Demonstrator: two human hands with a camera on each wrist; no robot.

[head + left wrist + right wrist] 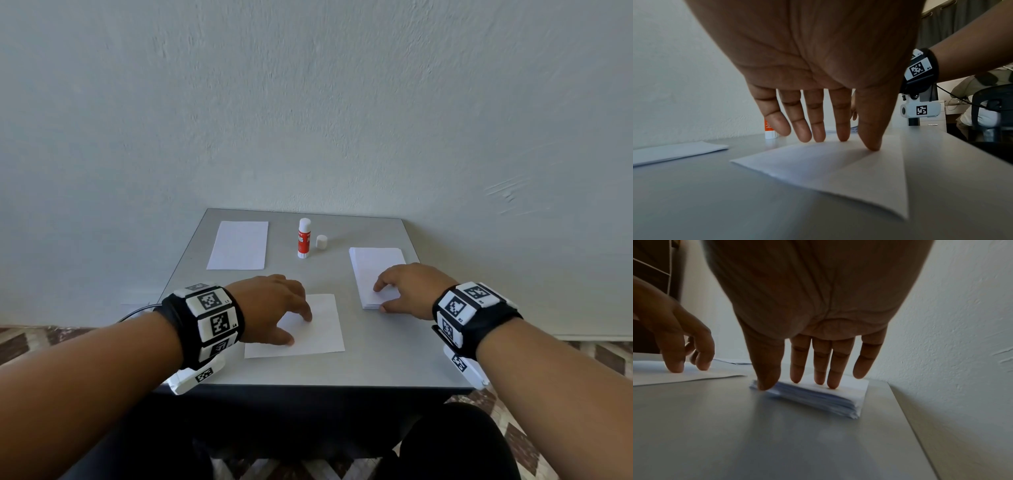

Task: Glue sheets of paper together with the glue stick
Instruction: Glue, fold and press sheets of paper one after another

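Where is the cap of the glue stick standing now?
In the head view, the small white cap stands on the grey table near its far edge, just right of the upright red-and-white glue stick.

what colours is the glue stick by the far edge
The upright glue stick is white with a red label band; the head view shows it best.

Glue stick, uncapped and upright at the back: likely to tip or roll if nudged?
The glue stick is tall on a narrow base, so a push high up probably topples it. Being round, it would likely roll on the smooth table. Its cap, short and squat, looks steadier.
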